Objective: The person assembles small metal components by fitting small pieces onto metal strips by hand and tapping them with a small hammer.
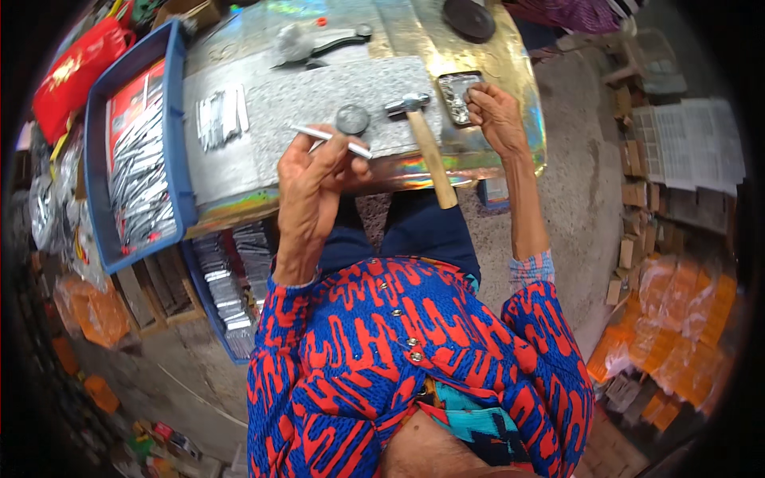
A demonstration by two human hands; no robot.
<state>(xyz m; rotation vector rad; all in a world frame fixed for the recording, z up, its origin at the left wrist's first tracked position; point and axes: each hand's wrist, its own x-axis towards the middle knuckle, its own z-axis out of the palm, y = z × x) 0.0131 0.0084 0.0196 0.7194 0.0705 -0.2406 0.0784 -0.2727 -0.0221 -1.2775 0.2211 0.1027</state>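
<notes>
My left hand (pixel 313 171) pinches a slim white-silver strip (pixel 331 142) above the front edge of a speckled grey slab (pixel 295 92). My right hand (pixel 498 115) has its fingertips drawn together over a small black tray (pixel 457 76) of shiny little metal bits; whatever is between them is hidden. Between my hands lies a hammer (pixel 431 151), its metal head on the slab and its wooden handle reaching past the table's front edge. Just beyond the strip a round grey metal piece (pixel 351 119) sits on the slab.
A small row of silver strips (pixel 222 117) lies left of the slab. Further left stands a blue bin (pixel 182 163) heaped with similar strips. A black-handled tool (pixel 343 41) and a dark round dish (pixel 468 20) are at the back. Cartons and orange packs (pixel 677 311) line the right floor.
</notes>
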